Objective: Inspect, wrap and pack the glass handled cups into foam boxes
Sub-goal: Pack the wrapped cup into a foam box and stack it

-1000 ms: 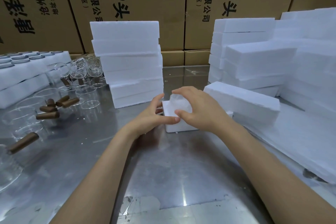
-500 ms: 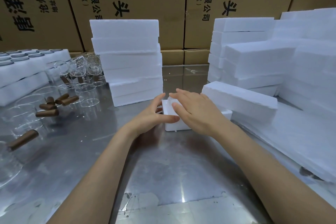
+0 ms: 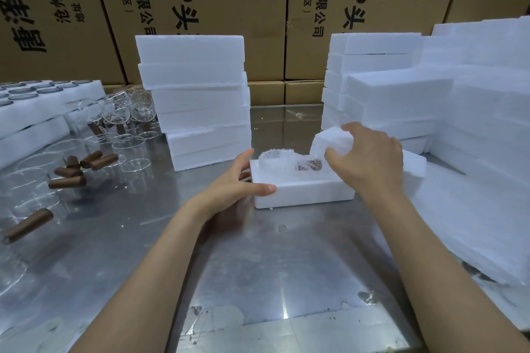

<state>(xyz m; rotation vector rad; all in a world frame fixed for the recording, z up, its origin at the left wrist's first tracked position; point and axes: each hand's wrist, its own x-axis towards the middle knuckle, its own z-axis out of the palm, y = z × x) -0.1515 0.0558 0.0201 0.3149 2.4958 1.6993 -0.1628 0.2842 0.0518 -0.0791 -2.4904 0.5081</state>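
Note:
An open white foam box [image 3: 301, 190] lies on the steel table at the centre. Inside it sits a bubble-wrapped glass cup [image 3: 276, 159] with its brown handle [image 3: 309, 165] showing through the wrap. My left hand [image 3: 235, 180] rests on the box's left end, thumb along the front edge. My right hand [image 3: 370, 157] grips a small white foam piece [image 3: 332, 142] just above the box's right part. Several unwrapped glass cups [image 3: 126, 149] with brown handles [image 3: 99, 160] lie at the left.
A tall stack of foam boxes [image 3: 198, 100] stands behind the left hand. More foam stacks [image 3: 401, 94] crowd the right side and a foam slab [image 3: 413, 163] lies behind the right hand. Foam trays holding glasses [image 3: 43, 100] sit far left. Cardboard cartons [image 3: 215, 3] wall the back.
The right hand has lifted off the box and drawn right with a foam piece in its fingers, uncovering the wrapped cup inside. The left hand has stayed at the box's left end.

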